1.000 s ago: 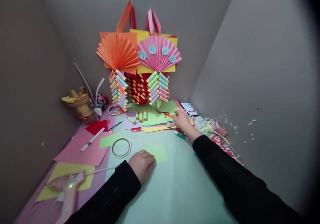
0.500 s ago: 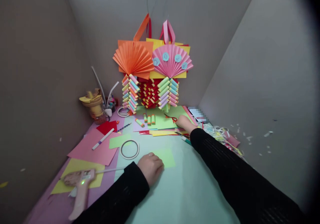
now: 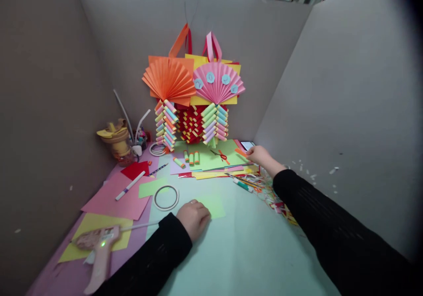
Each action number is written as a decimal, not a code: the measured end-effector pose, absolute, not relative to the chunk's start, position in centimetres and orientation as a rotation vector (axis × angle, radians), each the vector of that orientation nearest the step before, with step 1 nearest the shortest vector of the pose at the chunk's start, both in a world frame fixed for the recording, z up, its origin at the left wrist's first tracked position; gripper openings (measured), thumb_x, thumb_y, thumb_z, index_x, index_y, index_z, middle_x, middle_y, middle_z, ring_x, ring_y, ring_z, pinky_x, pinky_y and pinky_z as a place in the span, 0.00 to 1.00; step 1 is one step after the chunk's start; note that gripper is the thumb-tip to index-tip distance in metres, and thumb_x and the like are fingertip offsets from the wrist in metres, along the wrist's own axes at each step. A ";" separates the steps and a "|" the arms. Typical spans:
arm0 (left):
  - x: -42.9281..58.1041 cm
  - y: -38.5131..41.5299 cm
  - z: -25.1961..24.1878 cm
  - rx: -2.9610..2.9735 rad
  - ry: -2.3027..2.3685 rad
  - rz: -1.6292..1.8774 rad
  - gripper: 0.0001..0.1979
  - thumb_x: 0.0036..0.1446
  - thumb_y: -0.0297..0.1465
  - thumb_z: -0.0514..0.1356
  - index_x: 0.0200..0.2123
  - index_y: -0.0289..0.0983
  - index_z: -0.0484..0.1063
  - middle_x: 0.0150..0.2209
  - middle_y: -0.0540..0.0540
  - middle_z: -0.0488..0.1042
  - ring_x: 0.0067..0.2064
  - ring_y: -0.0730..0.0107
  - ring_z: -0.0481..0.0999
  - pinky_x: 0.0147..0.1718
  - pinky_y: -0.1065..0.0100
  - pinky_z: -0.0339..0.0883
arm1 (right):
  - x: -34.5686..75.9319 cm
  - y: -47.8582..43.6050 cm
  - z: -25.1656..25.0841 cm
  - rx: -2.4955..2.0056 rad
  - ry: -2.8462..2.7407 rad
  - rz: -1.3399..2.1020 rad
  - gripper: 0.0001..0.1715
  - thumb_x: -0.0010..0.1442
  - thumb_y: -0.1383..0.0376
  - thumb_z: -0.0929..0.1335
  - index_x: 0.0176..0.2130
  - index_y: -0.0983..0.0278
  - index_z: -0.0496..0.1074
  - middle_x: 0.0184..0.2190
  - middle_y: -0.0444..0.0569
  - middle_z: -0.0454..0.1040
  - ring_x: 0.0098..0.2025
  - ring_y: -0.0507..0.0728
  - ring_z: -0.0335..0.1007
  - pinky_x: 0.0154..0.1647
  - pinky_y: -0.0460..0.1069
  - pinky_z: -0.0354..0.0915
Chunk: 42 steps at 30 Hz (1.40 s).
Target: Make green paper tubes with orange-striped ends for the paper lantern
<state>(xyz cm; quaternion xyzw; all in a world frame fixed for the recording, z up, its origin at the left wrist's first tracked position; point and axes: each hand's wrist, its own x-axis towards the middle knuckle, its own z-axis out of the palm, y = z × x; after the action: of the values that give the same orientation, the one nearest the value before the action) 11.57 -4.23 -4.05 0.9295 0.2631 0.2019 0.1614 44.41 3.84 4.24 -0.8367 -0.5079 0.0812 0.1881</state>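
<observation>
My left hand (image 3: 193, 219) lies on the pale table with its fingers curled into a loose fist, its knuckles on the edge of a small light-green paper (image 3: 214, 205). A white tape ring (image 3: 165, 197) lies just to its left. My right hand (image 3: 261, 155) is stretched to the back right corner, fingers loosely extended, with its fingertips at a phone (image 3: 247, 145) lying by the wall. Nothing shows in its grip. Red-handled scissors (image 3: 222, 156) lie on the green sheets (image 3: 211, 159) to the left of it.
A paper lantern with an orange fan (image 3: 168, 80) and a pink fan (image 3: 218, 82) stands at the back wall. Small paper rolls (image 3: 191, 157), a marker (image 3: 130, 185), pink sheet (image 3: 115, 199) and glue gun (image 3: 99, 252) lie left. Paper scraps (image 3: 277, 199) lie right. Grey partitions enclose three sides.
My right hand has moved right, from the scissors on the green sheets to the phone in the corner. My left hand has stayed on the small green paper.
</observation>
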 end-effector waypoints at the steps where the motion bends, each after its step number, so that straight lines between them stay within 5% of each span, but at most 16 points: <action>1: 11.6 -4.2 -4.0 2.624 0.763 0.590 0.12 0.59 0.29 0.51 0.30 0.37 0.75 0.29 0.44 0.76 0.33 0.66 0.73 0.38 0.62 0.65 | 44.1 3.0 4.4 -2.297 -1.424 0.309 0.09 0.55 0.67 0.70 0.37 0.70 0.73 0.31 0.50 0.76 0.31 0.53 0.72 0.32 0.47 0.68; 6: 11.8 -4.1 -3.1 2.195 0.917 0.791 0.13 0.58 0.33 0.53 0.34 0.36 0.77 0.35 0.42 0.78 0.39 0.63 0.75 0.42 0.60 0.67 | 38.0 -2.0 2.5 -1.911 -1.436 0.665 0.10 0.53 0.65 0.67 0.37 0.66 0.72 0.25 0.44 0.75 0.25 0.50 0.71 0.27 0.44 0.64; 11: 12.3 -3.9 -2.6 1.428 0.954 0.761 0.22 0.49 0.42 0.62 0.43 0.33 0.75 0.35 0.42 0.79 0.32 0.67 0.75 0.31 0.68 0.67 | 30.4 -5.7 -0.8 -1.294 -1.218 1.295 0.10 0.45 0.66 0.69 0.32 0.65 0.69 0.19 0.40 0.69 0.21 0.49 0.64 0.25 0.45 0.61; 18: 12.3 -3.6 -3.2 1.209 1.127 0.900 0.18 0.45 0.44 0.64 0.22 0.33 0.71 0.12 0.56 0.62 0.16 0.79 0.57 0.17 0.74 0.49 | 27.5 -6.3 -3.3 -1.197 -1.105 1.348 0.15 0.47 0.62 0.71 0.34 0.63 0.65 0.19 0.37 0.68 0.20 0.49 0.63 0.24 0.44 0.58; 26: 12.2 -3.1 -3.8 1.174 1.240 0.829 0.19 0.42 0.44 0.66 0.18 0.35 0.66 0.10 0.58 0.57 0.14 0.82 0.52 0.14 0.74 0.42 | 28.0 -6.7 -3.3 -1.242 -1.010 1.408 0.16 0.47 0.62 0.71 0.35 0.62 0.64 0.22 0.41 0.75 0.22 0.50 0.66 0.26 0.45 0.59; 30: 12.1 -3.1 -3.9 1.218 1.263 0.801 0.20 0.43 0.45 0.65 0.18 0.34 0.69 0.09 0.57 0.58 0.14 0.81 0.54 0.14 0.74 0.45 | 28.3 -6.7 -3.5 -1.237 -1.017 1.409 0.13 0.47 0.62 0.71 0.31 0.63 0.64 0.17 0.38 0.70 0.19 0.48 0.62 0.24 0.44 0.57; 34: 12.0 -3.2 -3.5 1.269 1.091 0.823 0.18 0.43 0.44 0.66 0.24 0.33 0.77 0.27 0.45 0.78 0.29 0.67 0.75 0.29 0.69 0.68 | 28.3 -6.6 -4.1 -1.222 -1.063 1.401 0.13 0.49 0.60 0.70 0.30 0.63 0.64 0.16 0.37 0.67 0.18 0.48 0.60 0.21 0.43 0.55; 37: 11.9 -3.3 -3.1 1.316 0.934 0.823 0.17 0.44 0.42 0.66 0.30 0.33 0.80 0.41 0.40 0.79 0.48 0.57 0.74 0.48 0.62 0.66 | 27.8 -6.9 -4.3 -1.272 -1.095 1.349 0.10 0.51 0.61 0.69 0.30 0.63 0.64 0.16 0.36 0.65 0.17 0.47 0.57 0.19 0.42 0.51; 42: 11.9 -3.4 -2.8 1.218 1.020 0.845 0.21 0.43 0.44 0.67 0.34 0.32 0.80 0.36 0.40 0.80 0.44 0.54 0.77 0.47 0.58 0.67 | 29.2 -6.2 -2.6 -1.342 -1.331 1.239 0.08 0.50 0.62 0.68 0.31 0.63 0.67 0.21 0.40 0.69 0.21 0.49 0.63 0.23 0.44 0.57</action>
<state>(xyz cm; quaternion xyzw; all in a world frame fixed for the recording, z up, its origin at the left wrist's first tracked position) 11.91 -3.37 -2.85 0.5300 0.4438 0.3678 0.6220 29.16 -6.25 -2.64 -0.5369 -0.5328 0.4957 0.4267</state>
